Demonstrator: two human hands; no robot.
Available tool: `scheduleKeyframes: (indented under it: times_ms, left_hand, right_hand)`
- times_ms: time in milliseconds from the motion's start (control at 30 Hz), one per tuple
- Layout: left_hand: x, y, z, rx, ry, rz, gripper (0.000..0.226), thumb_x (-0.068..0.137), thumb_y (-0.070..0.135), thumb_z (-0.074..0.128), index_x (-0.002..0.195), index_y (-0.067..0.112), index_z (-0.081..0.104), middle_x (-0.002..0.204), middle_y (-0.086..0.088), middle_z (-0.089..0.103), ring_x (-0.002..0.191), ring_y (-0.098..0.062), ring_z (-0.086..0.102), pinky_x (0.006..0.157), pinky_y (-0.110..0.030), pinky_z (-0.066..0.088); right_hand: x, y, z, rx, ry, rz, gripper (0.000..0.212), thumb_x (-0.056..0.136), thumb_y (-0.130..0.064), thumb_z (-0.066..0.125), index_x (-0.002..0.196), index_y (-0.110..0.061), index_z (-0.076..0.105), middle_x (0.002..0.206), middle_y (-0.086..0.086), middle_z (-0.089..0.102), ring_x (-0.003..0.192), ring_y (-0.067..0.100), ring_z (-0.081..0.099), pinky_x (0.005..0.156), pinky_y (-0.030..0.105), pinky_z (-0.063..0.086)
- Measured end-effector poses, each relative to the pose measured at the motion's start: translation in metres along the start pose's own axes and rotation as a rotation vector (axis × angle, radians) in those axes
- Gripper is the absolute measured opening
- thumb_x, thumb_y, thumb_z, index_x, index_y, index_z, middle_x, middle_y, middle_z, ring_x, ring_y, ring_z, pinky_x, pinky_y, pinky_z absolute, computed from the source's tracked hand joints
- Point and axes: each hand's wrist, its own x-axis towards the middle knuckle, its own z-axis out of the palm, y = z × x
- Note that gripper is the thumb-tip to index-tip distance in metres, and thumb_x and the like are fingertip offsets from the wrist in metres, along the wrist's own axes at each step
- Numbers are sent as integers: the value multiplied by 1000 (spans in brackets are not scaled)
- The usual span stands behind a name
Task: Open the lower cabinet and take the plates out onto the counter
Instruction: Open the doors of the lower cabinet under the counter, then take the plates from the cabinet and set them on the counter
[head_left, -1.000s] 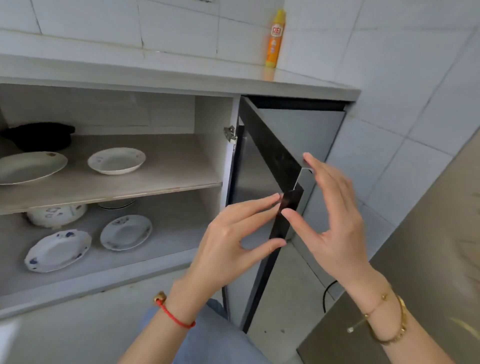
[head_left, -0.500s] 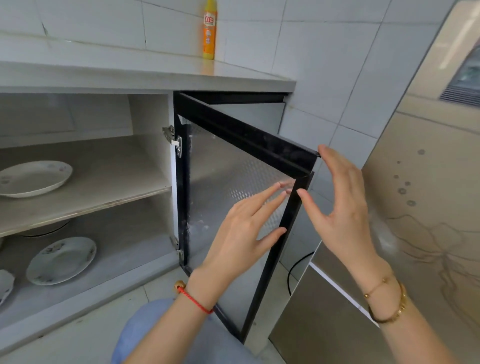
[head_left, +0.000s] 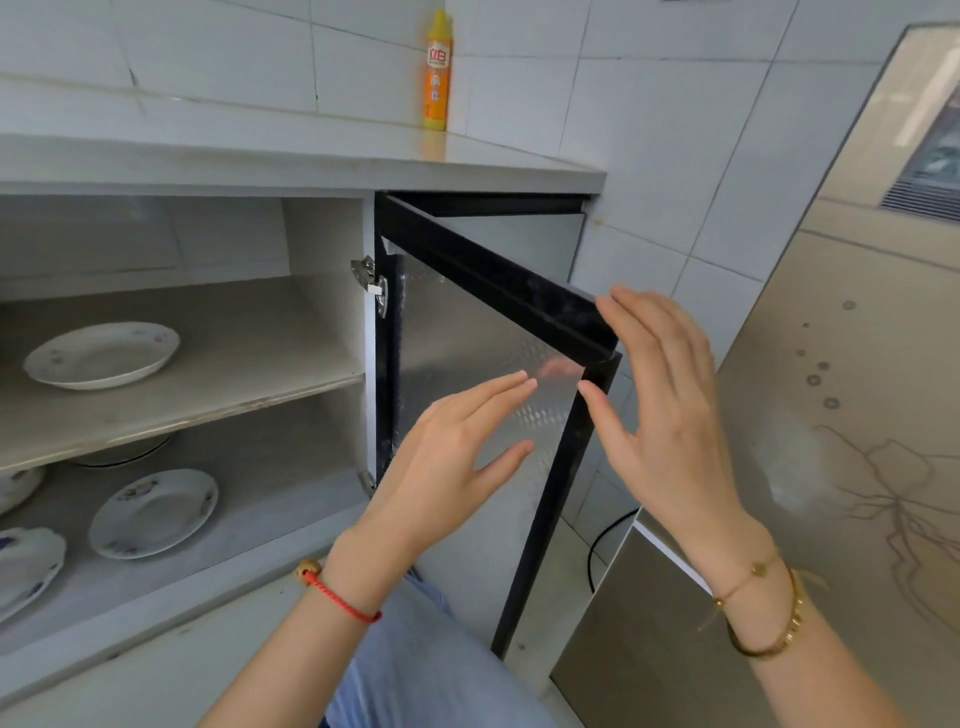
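The lower cabinet stands open, its black-framed door (head_left: 550, 499) swung out toward me. My left hand (head_left: 447, 462) hovers flat in front of the door's patterned inner panel, fingers apart, holding nothing. My right hand (head_left: 670, 415) is spread beside the door's top outer corner, fingertips touching or nearly touching the frame. A white plate (head_left: 101, 354) lies on the upper shelf (head_left: 249, 384). On the cabinet floor lie a flowered plate (head_left: 153, 512) and a blue-patterned plate (head_left: 26, 569) cut off at the left edge. The counter (head_left: 311, 161) runs above.
An orange bottle (head_left: 437, 73) stands at the back of the counter against the tiled wall. A beige appliance (head_left: 841, 441) fills the right side, close to the open door. A black cable (head_left: 605, 545) runs along the floor behind the door. My knee in blue fabric (head_left: 431, 670) is below.
The door has swung further open toward me. Both hands have let go of its edge and now hover spread beside it. The view has shifted, showing fewer plates on the left.
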Motion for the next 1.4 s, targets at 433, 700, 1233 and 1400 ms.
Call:
scheduleKeyframes:
  times_ms: [433, 700, 1233, 1400]
  left_hand:
    - [-77, -78, -126, 323, 266, -352, 45, 92, 33, 60, 136, 24, 53, 131, 10, 60, 120, -8, 53, 98, -18, 37]
    - [-122, -142, -186, 450, 348, -596, 41, 93, 28, 60, 133, 20, 55, 130, 4, 61, 120, -14, 56, 101, -31, 46]
    - [-133, -353, -211, 396, 459, -1060, 38, 90, 27, 62, 126, 14, 61, 121, 1, 67, 110, -15, 63, 97, -34, 49]
    - [-117, -431, -208, 307, 415, -1196, 44, 89, 24, 63, 132, 12, 58, 124, -6, 67, 109, -23, 65, 97, -39, 51]
  right_hand:
    - [41, -109, 76, 387, -72, -190, 45, 95, -24, 58, 136, -9, 49, 137, 3, 52, 136, 19, 38, 115, 37, 31]
    - [80, -168, 190, 654, -262, -120, 42, 94, -29, 55, 134, -18, 48, 132, -6, 50, 132, 9, 38, 113, 24, 30]
    - [149, -239, 460, 820, -656, 34, 43, 94, -31, 56, 132, -12, 51, 130, 10, 54, 124, 28, 48, 103, 34, 37]
    - [176, -257, 529, 849, -717, 111, 40, 93, -26, 58, 129, -7, 53, 130, 15, 56, 123, 33, 48, 101, 37, 38]
